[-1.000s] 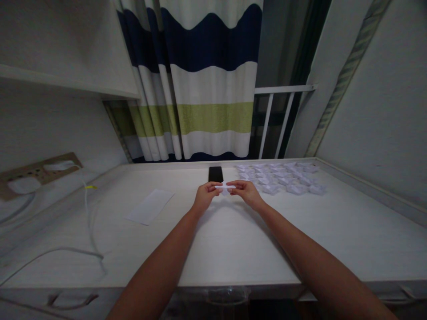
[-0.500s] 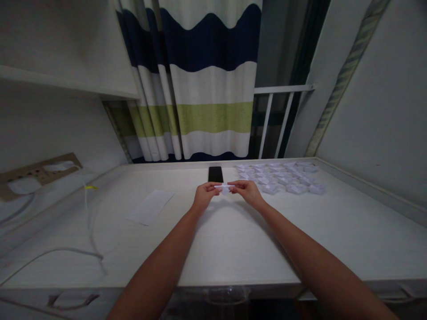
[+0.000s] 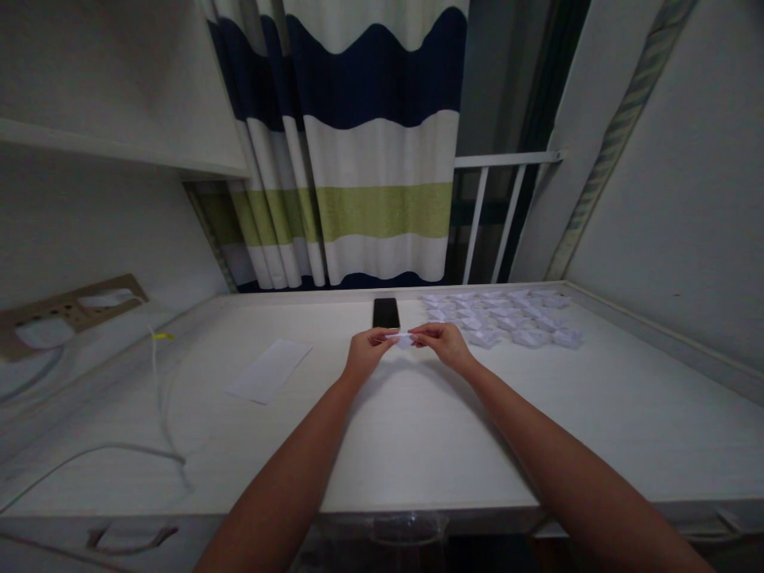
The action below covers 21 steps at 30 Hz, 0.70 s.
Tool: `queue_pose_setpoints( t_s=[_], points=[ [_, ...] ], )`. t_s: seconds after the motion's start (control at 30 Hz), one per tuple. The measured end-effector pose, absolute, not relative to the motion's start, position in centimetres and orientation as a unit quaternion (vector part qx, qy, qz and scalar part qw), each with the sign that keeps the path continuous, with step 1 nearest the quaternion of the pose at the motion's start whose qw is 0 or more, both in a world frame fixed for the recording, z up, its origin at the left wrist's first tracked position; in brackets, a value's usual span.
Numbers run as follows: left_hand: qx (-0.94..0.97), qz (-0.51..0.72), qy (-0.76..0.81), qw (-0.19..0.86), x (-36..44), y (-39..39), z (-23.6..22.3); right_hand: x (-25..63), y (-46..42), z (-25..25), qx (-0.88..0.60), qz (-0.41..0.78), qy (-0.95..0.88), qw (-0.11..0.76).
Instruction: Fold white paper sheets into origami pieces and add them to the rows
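Both of my hands meet above the middle of the white desk [image 3: 418, 430]. My left hand [image 3: 365, 352] and my right hand [image 3: 442, 344] each pinch one end of a small folded white paper piece [image 3: 402, 339], held just over the desk surface. The fingers of both hands are closed on it. A black phone [image 3: 386, 312] lies flat right behind the hands. Several finished folded white paper pieces [image 3: 501, 317] sit in rows to the right of the phone.
A flat white paper sheet [image 3: 270, 370] lies on the desk's left part. White cables [image 3: 156, 382] run from a wall socket strip [image 3: 72, 310] across the left side. A striped curtain [image 3: 358, 143] and a white rail [image 3: 507, 159] stand behind the desk.
My hands have shifted slightly and drawn the folded paper a little shorter between the fingertips. Everything else on the desk is as before.
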<state>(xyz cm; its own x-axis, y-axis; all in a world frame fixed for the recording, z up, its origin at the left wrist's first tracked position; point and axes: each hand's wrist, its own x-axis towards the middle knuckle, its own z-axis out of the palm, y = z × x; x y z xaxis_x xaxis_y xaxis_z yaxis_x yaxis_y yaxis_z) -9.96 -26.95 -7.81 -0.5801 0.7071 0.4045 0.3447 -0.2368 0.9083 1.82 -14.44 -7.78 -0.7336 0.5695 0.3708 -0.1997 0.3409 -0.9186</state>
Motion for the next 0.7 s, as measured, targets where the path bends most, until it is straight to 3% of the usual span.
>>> queue_pose_setpoints(
  t_s=[0.3,0.7],
  points=[
    [0.462,0.611,0.638,0.079,-10.3,-27.0,-8.06,1.97,-14.39,-7.86,-0.141,0.497,-0.776,0.362],
    [0.43,0.643,0.62,0.132,-10.11,-26.86,-7.86,1.97,-14.9,-7.48,-0.141,0.495,-0.771,0.374]
  ],
)
